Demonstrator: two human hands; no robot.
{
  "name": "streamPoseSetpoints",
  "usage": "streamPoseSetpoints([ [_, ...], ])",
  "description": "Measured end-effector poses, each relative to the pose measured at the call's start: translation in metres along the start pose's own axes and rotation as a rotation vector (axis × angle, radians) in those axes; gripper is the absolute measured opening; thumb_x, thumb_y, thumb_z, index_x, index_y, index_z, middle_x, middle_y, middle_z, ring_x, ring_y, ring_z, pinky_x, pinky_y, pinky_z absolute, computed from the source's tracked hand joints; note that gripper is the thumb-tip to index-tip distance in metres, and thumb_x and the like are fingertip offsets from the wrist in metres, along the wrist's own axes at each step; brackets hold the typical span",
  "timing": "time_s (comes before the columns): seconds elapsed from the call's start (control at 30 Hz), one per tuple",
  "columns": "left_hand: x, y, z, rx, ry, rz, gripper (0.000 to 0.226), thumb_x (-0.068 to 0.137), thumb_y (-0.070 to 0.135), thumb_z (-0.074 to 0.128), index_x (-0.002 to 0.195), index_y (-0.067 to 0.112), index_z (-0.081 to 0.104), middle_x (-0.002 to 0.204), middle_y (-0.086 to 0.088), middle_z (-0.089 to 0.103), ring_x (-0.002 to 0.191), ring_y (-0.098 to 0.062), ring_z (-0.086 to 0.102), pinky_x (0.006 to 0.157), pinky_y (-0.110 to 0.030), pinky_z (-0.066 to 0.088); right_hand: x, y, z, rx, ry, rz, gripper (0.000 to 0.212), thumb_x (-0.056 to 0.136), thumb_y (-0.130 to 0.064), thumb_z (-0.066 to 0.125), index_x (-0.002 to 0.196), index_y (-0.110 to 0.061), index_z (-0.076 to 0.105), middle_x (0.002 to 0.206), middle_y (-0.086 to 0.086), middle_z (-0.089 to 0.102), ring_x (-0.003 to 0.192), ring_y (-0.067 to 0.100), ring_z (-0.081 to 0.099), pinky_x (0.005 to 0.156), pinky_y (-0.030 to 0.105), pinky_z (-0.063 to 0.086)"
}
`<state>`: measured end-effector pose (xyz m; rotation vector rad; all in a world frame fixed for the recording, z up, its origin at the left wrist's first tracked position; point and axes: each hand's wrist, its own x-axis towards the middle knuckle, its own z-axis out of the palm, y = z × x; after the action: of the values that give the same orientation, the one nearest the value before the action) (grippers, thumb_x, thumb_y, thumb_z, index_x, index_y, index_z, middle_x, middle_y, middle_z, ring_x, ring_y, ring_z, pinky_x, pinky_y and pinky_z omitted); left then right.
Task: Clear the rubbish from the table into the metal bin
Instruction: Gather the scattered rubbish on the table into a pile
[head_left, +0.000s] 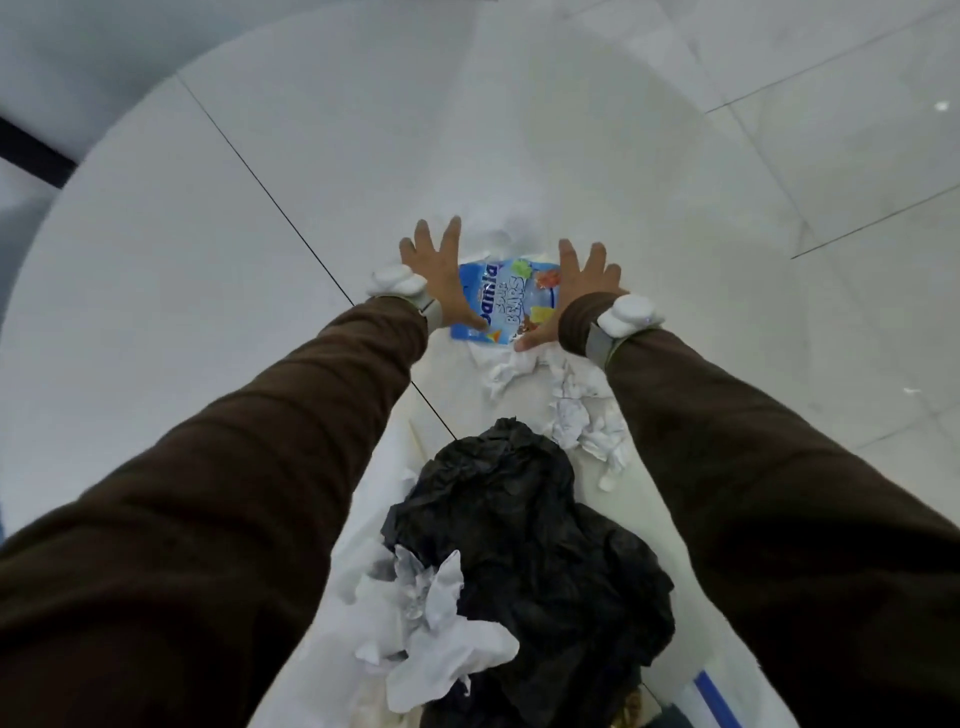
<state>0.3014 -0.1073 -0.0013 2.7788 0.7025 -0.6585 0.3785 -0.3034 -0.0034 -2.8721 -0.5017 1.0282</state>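
1. The sweet packet (511, 299) lies flat between the two hands at the far reach of both arms. The left hand (436, 275) is against its left edge and the right hand (576, 291) against its right. Both hands are spread, fingers straight and fanned. The thumbs touch the packet's near corners and neither hand grips anything.
2. Risk: the packet looks slick and light. Raked towards the body with flat hands, it could slide out under a palm or ride up over the paper wads and be left behind.
3. Risk: the pile is loose. A fast sweep could scatter the small wads sideways past the forearms and off the table (182, 260), which curves away close beside the right arm.
4. Risk: the metal bin is not in view, so I cannot tell where the sweep has to end. A blind pull could miss it.
5. Look: the packet is glossy blue and white, printed with coloured gummy bears, and seems flat and empty.
6. Just nearer than the thumbs sits a wad of crumpled paper (506, 371), with more crumpled sheets (587, 421) along the inside of the right forearm.
7. Between the forearms lies a crumpled black bag (524, 519), and a bigger paper wad (431, 613) lies beside the left elbow.
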Motion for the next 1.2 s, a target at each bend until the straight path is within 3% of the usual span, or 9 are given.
streamPoseSetpoints([
  [0.07,0.018,0.005,-0.002,0.004,-0.065,0.035,0.16,0.043,0.068,0.093,0.159,0.037,-0.013,0.169,-0.015,-0.007,0.153,-0.044,0.007,0.119,-0.059,0.026,0.011,-0.005,0.0,-0.089,-0.007,-0.004,0.157,0.042,-0.078,0.084,0.158,-0.027,-0.008,0.162,0.019,0.002,0.148,0.045,0.012,0.115,0.055,0.028],
  [0.13,0.029,0.009,-0.002,0.015,-0.128,0.064,0.155,0.044,0.064,0.095,0.159,0.038,-0.006,0.167,-0.016,0.004,0.151,-0.045,0.013,0.119,-0.056,0.028,0.016,-0.01,0.001,-0.167,0.007,-0.001,0.149,0.038,-0.079,0.083,0.156,-0.024,0.01,0.15,0.018,0.02,0.14,0.041,0.024,0.11,0.053,0.034],
  [0.23,0.027,0.017,0.003,0.137,-0.142,0.131,0.122,0.05,0.065,0.092,0.151,0.031,0.032,0.14,-0.015,0.038,0.128,-0.039,0.043,0.106,-0.047,0.045,0.017,-0.011,0.006,-0.087,0.023,-0.013,0.123,0.038,-0.07,0.09,0.137,-0.022,0.035,0.133,0.014,0.032,0.125,0.037,0.039,0.1,0.048,0.044],
  [0.37,0.004,0.017,0.014,0.095,-0.128,0.166,0.086,0.067,0.047,0.089,0.137,0.022,0.047,0.126,-0.014,0.049,0.109,-0.037,0.058,0.085,-0.038,0.049,0.01,0.001,0.02,0.154,-0.005,-0.062,0.088,0.057,-0.046,0.093,0.122,-0.019,0.041,0.123,0.013,0.045,0.106,0.037,0.057,0.087,0.044,0.053],
  [0.53,-0.035,0.001,0.021,-0.062,-0.092,0.223,0.046,0.079,0.027,0.079,0.117,0.019,0.053,0.099,-0.008,0.056,0.092,-0.036,0.064,0.066,-0.031,0.038,-0.029,0.014,0.032,0.269,0.056,-0.176,0.039,0.082,-0.031,0.076,0.102,-0.017,0.045,0.101,0.009,0.062,0.092,0.032,0.062,0.072,0.032,0.045],
  [0.7,-0.099,-0.012,-0.009,-0.195,0.029,0.266,0.026,0.088,0.027,0.069,0.107,0.019,0.054,0.096,-0.005,0.057,0.082,-0.03,0.059,0.064,-0.033,0.041,-0.096,0.009,0.015,0.393,0.214,-0.245,0.026,0.087,-0.029,0.07,0.095,-0.012,0.052,0.094,0.011,0.064,0.088,0.031,0.06,0.07,0.032,0.043],
  [0.87,-0.182,-0.029,-0.043,-0.213,0.153,0.301,0.028,0.087,0.027,0.068,0.11,0.018,0.056,0.099,-0.005,0.059,0.086,-0.028,0.059,0.064,-0.032,0.038,-0.185,-0.01,-0.009,0.409,0.343,-0.358,0.028,0.088,-0.032,0.071,0.1,-0.013,0.055,0.094,0.005,0.062,0.084,0.024,0.056,0.076,0.032,0.047],
  [1.03,-0.289,-0.057,-0.062,-0.238,0.129,0.31,0.032,0.083,0.035,0.073,0.106,0.021,0.058,0.097,-0.002,0.061,0.084,-0.025,0.059,0.069,-0.037,0.049,-0.278,-0.03,-0.008,0.312,0.188,-0.46,0.03,0.087,-0.035,0.073,0.099,-0.017,0.052,0.096,0.004,0.063,0.086,0.024,0.058,0.078,0.034,0.05],
  [1.2,-0.355,-0.077,-0.018,-0.252,-0.118,0.277,0.038,0.079,0.038,0.077,0.107,0.023,0.057,0.097,0.001,0.063,0.084,-0.023,0.062,0.072,-0.038,0.055,-0.318,-0.035,0.041,0.213,-0.027,-0.44,0.033,0.084,-0.034,0.075,0.103,-0.017,0.055,0.1,0.005,0.064,0.088,0.024,0.06,0.075,0.033,0.05],
])
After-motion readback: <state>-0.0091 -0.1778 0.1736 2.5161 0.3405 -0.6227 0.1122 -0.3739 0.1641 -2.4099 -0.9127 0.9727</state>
